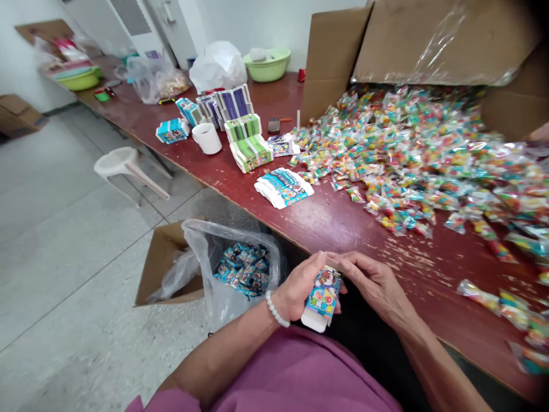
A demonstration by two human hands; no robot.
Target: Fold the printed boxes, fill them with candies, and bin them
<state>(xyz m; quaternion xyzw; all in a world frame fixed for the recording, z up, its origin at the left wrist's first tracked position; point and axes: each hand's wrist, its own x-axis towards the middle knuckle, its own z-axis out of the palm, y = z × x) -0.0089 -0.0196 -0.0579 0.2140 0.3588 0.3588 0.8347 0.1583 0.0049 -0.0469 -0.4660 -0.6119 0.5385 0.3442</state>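
A small printed carton [322,297], blue with cartoon art and a white bottom, sits upright between both my hands just below the table's front edge. My left hand [295,292], with a white bead bracelet at the wrist, grips its left side. My right hand [373,283] rests fingers on its top and right side. A big heap of small colourful candy packets [420,154] spills across the red-brown table [338,223] from a tipped cardboard box [429,40]. A stack of flat blue cartons [283,187] lies near the table edge.
On the floor at left a cardboard box [160,263] holds a clear bag of filled blue cartons [244,269]. Green and purple flat carton stacks [246,143], a white mug [207,138], plastic bags, green bowls [268,64] and a white stool [124,166] stand further back.
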